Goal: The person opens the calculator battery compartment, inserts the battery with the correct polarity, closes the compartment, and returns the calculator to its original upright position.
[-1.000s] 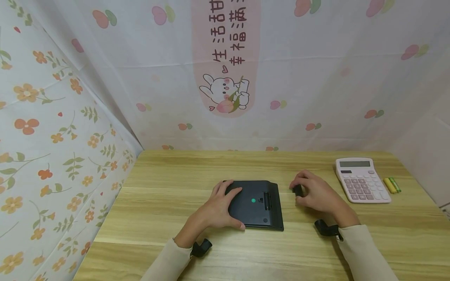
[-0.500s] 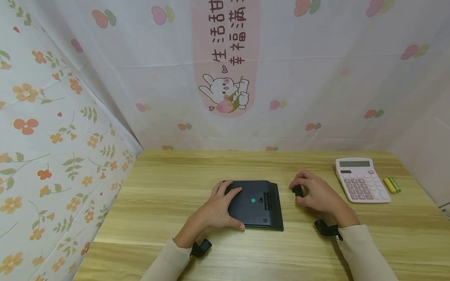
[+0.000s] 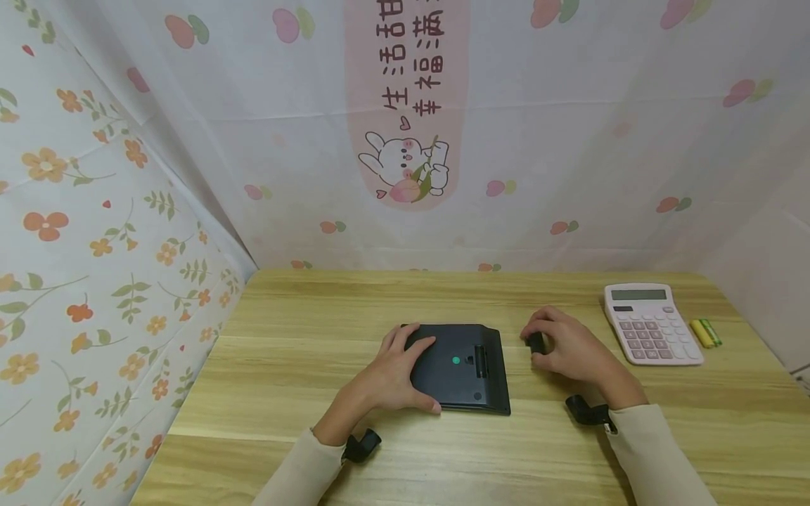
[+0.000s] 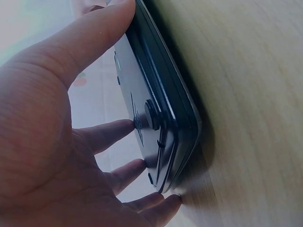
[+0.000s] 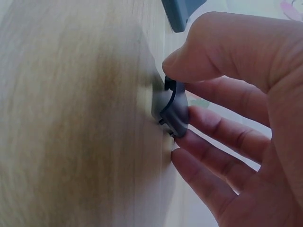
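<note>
A black calculator (image 3: 455,376) lies face down on the table, its battery compartment (image 3: 481,361) uncovered near the right side. My left hand (image 3: 395,376) holds its left part, thumb along the near edge and fingers spread over the back and far corner. In the left wrist view, the calculator's side (image 4: 161,94) shows between thumb and fingers. To the right, my right hand (image 3: 569,351) pinches a small black battery cover (image 3: 536,343) just at the tabletop. The right wrist view shows this curved cover (image 5: 176,111) between thumb and fingertips, its clips visible.
A pink-white calculator (image 3: 652,327) lies face up at the right back. Beside it are two yellow-green batteries (image 3: 705,334). The wooden table (image 3: 285,393) ends at a patterned curtain (image 3: 304,161) behind and a floral one (image 3: 114,281) on the left.
</note>
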`<state>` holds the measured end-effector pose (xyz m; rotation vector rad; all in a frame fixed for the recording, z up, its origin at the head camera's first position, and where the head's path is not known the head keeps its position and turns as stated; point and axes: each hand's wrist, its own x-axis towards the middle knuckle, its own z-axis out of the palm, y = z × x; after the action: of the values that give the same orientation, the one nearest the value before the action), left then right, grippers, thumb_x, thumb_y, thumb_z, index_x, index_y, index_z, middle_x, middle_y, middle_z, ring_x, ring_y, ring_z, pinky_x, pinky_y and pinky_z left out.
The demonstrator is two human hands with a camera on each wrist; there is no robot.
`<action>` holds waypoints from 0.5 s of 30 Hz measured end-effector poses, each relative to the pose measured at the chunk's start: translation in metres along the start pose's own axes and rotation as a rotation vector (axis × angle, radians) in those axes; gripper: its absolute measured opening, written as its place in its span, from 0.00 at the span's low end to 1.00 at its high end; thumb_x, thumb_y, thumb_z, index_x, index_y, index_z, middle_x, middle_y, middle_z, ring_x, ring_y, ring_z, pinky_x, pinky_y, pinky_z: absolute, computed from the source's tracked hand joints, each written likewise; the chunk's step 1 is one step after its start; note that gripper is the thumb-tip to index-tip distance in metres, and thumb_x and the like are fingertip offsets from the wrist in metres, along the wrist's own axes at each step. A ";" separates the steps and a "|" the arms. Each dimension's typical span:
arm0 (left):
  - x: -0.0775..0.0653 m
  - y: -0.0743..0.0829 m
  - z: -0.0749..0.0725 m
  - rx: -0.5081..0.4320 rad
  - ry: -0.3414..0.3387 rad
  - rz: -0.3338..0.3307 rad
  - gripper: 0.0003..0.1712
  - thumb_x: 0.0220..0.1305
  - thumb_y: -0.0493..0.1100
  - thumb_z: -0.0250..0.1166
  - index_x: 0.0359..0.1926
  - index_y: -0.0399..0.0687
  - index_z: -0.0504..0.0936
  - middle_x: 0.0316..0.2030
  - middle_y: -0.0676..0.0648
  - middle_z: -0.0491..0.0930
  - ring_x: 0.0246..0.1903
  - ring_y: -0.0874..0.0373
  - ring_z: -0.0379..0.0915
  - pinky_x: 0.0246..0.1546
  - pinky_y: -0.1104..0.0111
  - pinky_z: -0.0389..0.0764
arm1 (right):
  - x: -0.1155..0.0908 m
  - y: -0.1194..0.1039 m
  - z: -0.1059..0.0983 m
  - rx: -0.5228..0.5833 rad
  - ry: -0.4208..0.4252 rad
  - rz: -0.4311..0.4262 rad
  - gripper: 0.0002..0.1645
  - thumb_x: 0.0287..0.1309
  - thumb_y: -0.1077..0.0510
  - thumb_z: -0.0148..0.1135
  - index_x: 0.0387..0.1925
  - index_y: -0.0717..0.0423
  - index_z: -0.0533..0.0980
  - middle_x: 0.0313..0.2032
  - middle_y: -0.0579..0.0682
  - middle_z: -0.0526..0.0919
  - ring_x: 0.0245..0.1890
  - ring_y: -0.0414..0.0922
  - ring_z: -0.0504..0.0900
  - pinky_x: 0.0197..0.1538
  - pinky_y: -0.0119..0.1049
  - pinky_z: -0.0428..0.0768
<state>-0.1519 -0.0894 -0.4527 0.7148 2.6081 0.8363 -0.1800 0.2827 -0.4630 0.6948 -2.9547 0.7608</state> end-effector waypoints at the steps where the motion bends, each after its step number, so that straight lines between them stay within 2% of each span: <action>1: 0.000 0.000 0.000 -0.001 0.000 0.002 0.64 0.52 0.61 0.88 0.85 0.50 0.67 0.86 0.40 0.47 0.85 0.36 0.37 0.72 0.35 0.68 | 0.000 0.000 0.000 0.000 -0.001 0.001 0.19 0.52 0.65 0.79 0.48 0.52 0.88 0.53 0.52 0.81 0.50 0.54 0.83 0.55 0.58 0.82; 7: 0.001 -0.001 0.000 -0.011 -0.003 0.002 0.64 0.52 0.61 0.88 0.85 0.51 0.67 0.86 0.40 0.47 0.85 0.35 0.37 0.72 0.35 0.68 | 0.001 0.001 0.001 0.001 -0.009 0.010 0.22 0.52 0.65 0.80 0.50 0.53 0.87 0.54 0.52 0.81 0.52 0.56 0.83 0.56 0.60 0.82; 15: 0.001 -0.001 0.000 -0.014 -0.004 0.001 0.64 0.52 0.61 0.88 0.85 0.51 0.67 0.87 0.40 0.46 0.85 0.35 0.37 0.72 0.35 0.68 | 0.001 0.003 -0.001 -0.016 -0.005 0.007 0.29 0.50 0.64 0.80 0.57 0.58 0.85 0.57 0.55 0.83 0.49 0.53 0.83 0.55 0.59 0.82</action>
<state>-0.1533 -0.0895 -0.4540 0.7136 2.5960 0.8522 -0.1824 0.2846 -0.4636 0.6861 -2.9656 0.7361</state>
